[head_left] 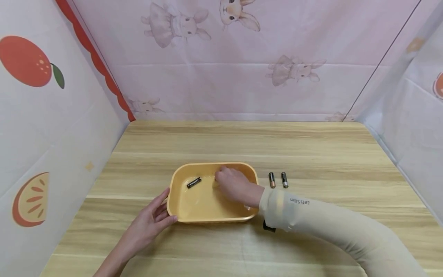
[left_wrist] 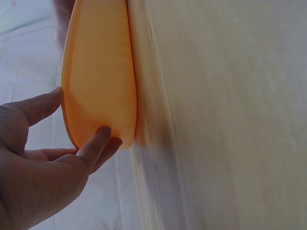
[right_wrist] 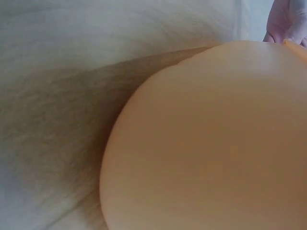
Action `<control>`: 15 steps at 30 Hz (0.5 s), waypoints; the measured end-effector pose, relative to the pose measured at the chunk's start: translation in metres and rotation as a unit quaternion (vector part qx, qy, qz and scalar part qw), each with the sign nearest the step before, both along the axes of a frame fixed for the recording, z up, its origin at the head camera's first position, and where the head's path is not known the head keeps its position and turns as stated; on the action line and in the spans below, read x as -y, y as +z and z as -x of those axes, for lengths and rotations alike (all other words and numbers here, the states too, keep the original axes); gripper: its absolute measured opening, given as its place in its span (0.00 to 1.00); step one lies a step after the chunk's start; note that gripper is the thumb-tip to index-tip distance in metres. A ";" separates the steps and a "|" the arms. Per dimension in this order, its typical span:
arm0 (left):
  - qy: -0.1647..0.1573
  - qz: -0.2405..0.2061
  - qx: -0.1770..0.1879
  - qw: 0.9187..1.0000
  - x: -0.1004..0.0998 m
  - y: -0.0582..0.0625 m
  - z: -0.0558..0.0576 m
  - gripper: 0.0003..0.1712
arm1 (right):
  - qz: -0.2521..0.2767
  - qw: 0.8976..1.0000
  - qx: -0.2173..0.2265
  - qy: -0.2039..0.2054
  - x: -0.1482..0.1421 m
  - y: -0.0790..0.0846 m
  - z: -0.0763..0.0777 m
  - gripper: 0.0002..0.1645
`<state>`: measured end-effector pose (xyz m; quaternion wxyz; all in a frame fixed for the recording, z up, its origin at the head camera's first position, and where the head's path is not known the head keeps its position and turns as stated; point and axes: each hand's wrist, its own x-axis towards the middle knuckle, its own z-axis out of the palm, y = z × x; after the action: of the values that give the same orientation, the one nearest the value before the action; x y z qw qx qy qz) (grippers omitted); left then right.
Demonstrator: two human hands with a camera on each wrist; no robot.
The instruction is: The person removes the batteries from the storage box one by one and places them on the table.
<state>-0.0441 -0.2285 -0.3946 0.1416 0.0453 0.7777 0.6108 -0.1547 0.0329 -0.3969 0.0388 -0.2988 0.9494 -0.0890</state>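
A yellow plastic basin [head_left: 204, 220] stands on the wooden table. At its left end my left hand [head_left: 149, 221] holds it, thumb on the near rim and fingers against the outer wall; the left wrist view shows the same hand [left_wrist: 53, 163] at the basin's corner. My right hand [head_left: 236, 186] reaches over the right rim into the basin, fingers bent down near the far wall. Its fingertips are mostly hidden, and I cannot tell what they hold. One dark battery [head_left: 194, 182] lies inside, left of that hand. The right wrist view is filled mostly by the basin's outer wall [right_wrist: 206, 143].
Right of the basin, a black battery with a copper end [head_left: 272, 180] and another black battery [head_left: 284, 180] lie side by side on the table [head_left: 221, 142]. Printed cloth hangs [head_left: 221, 84] behind the table and along both sides.
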 end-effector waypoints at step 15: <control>0.003 -0.001 -0.005 1.000 0.000 -0.002 0.000 0.50 | 0.063 0.994 0.074 0.044 -0.017 0.019 0.005 0.26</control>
<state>-0.0436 -0.2284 -0.3963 0.1359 0.0464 0.7782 0.6114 -0.1596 0.0496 -0.3777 0.0934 -0.3345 0.9225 -0.1686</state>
